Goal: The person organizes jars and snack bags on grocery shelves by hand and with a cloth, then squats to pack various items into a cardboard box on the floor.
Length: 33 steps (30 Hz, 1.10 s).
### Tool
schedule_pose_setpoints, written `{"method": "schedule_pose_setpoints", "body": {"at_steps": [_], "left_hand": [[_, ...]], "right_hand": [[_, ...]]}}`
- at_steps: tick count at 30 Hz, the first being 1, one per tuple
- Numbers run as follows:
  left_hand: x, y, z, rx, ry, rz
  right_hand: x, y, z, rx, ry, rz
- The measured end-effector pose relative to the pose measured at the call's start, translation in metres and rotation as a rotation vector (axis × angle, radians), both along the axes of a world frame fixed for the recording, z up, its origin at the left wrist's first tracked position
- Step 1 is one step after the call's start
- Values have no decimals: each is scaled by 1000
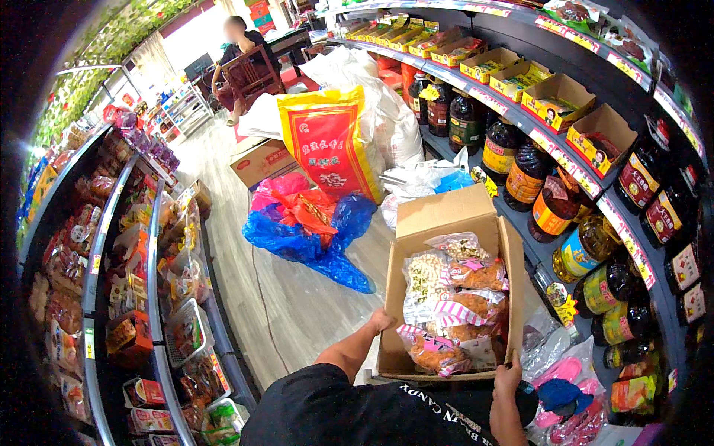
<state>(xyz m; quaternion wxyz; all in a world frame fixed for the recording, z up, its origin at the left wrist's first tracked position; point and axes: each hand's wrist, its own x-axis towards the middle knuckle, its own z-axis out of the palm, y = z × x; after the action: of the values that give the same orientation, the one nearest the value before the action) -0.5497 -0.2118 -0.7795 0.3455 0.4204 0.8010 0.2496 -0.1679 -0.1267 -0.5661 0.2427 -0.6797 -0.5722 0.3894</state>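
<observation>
An open cardboard box (458,207) stands before me, its far flap raised. Inside lie several clear plastic bags of food, among them a bag of pale puffed snacks (425,279) and pink-striped bags of brown fried-looking snacks (435,351). My left hand (382,321) grips the box's left side. At the near right corner my right hand (507,372) has hold of the box wall, its fingers partly hidden. What supports the box is mostly out of sight.
Blue and red plastic bags (312,234) lie on the floor, before a yellow-and-red sack (329,145). Shelves of bottles (521,173) curve along the right; packaged-food shelves (120,290) line the left. Bagged pink slippers (563,384) lie at my right. A person (251,61) sits farther off.
</observation>
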Motion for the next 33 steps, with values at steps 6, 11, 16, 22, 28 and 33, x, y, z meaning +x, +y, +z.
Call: {"method": "schedule_pose_setpoints", "body": {"at_steps": [6,11,16,22,28,33], "left_hand": [[13,14,31,-70,83,-56],[25,19,79,-134,-134,128],[23,13,82,-69,-116,84],[28,18,91,-208,-206,193],[26,11,50,-30,-356,266],[26,8,50,-132,-341,264]], "right_hand": [[8,3,-15,13,39,-15],[2,4,2,-21,27,-56],[0,4,1,-33,28,-51],[-3,4,16,-31,58,-42],[-4,4,13,-4,39,-49],[-6,4,16,-6,-23,-20]]}}
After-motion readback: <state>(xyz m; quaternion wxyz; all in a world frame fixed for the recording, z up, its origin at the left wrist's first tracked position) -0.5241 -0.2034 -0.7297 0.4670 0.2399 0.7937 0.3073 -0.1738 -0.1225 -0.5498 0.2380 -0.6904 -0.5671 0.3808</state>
